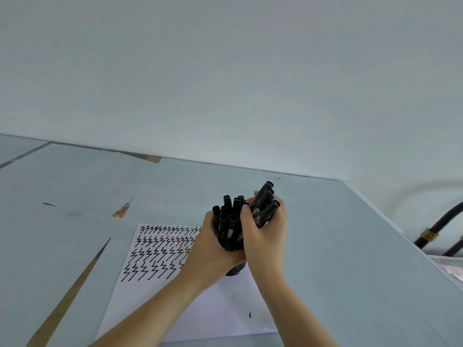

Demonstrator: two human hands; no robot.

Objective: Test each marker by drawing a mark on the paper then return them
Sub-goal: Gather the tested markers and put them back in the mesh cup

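Gripping a bundle of black markers (pixel 263 209) above the mesh pen cup (pixel 234 269), the right hand (pixel 265 234) is risking a spill onto the zigzag-marked paper (pixel 155 249), while the left hand (pixel 213 249) is clasping the crowded, tilting cup over the sheet.

all the markers (pixel 226 222) are black, cup (pixel 235 269) is black mesh too. white paper (pixel 220 306) covered in rows of black zigzags, on a pale grey-blue table (pixel 338 246) with brownish scuffs.
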